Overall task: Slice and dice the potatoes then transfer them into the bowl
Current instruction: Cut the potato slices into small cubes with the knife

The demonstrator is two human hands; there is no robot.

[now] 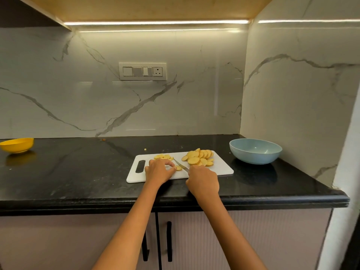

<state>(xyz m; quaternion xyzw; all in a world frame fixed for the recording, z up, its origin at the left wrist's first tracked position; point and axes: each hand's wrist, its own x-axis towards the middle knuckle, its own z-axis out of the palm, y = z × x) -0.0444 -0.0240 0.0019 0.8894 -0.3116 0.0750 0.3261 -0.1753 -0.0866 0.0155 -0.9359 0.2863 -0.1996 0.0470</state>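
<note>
Potato slices (199,157), yellow, heaped and overlapping on right half of white cutting board (222,168); smaller cluster of cut potato pieces (163,157) at board's far edge, just beyond left hand; single slice under the knife (178,167) near board's middle, between both hands; left hand (158,171) curled, fingertips pinching that slice against the board; right hand (202,182) wrapped round handle of knife (181,165), handle itself hidden in the grip, blade angled up and to the left, edge resting at the pinched slice; pale blue bowl (255,151), upright, on black counter (68,172) just right of board, not touching it, inside showing no potato; yellow bowl (17,145) far left on counter, well apart from board, tilted; small potato scrap (145,149) on counter behind board; switch and socket panel (142,71) on marble backsplash; cupboard doors with black handles (169,241) below counter edge
</note>
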